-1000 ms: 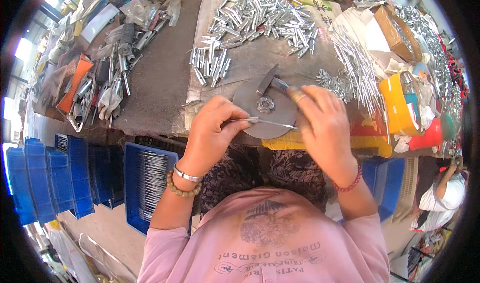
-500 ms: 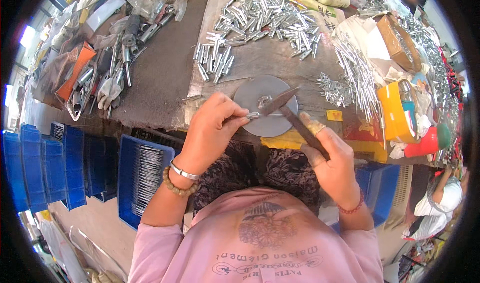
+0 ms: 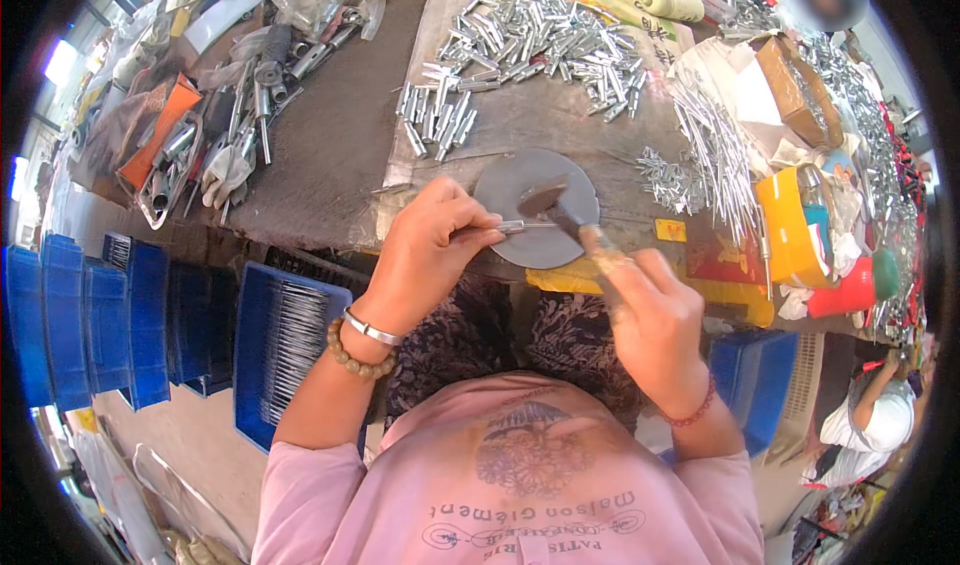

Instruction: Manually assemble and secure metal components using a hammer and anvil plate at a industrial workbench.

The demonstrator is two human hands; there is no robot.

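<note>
My left hand (image 3: 440, 227) pinches a short silver metal sleeve (image 3: 511, 227) at the left side of a round grey metal plate (image 3: 497, 190). A thin rod (image 3: 545, 226) runs out of the sleeve to the right, across the plate. My right hand (image 3: 650, 305) is closed around the handle of a hammer (image 3: 565, 210), its fingertips wrapped in tape. The hammer's dark head hangs over the plate, just above the rod; whether it touches cannot be made out. Beyond the plate lies a big pile of silver metal sleeves (image 3: 535, 40), with a smaller group nearer on the left.
Right of the plate lie small metal pieces (image 3: 672, 180) and a bundle of thin rods (image 3: 715, 155). A yellow container (image 3: 790, 215) and a red cup (image 3: 838, 295) stand farther right. Tools (image 3: 265, 95) crowd the left. Below, a blue crate (image 3: 285, 350) holds many rods. Another person (image 3: 880, 405) is at far right.
The hammer head has shifted slightly left and lower over the plate, and my right hand has tilted with it. My left hand keeps its pinch on the sleeve.
</note>
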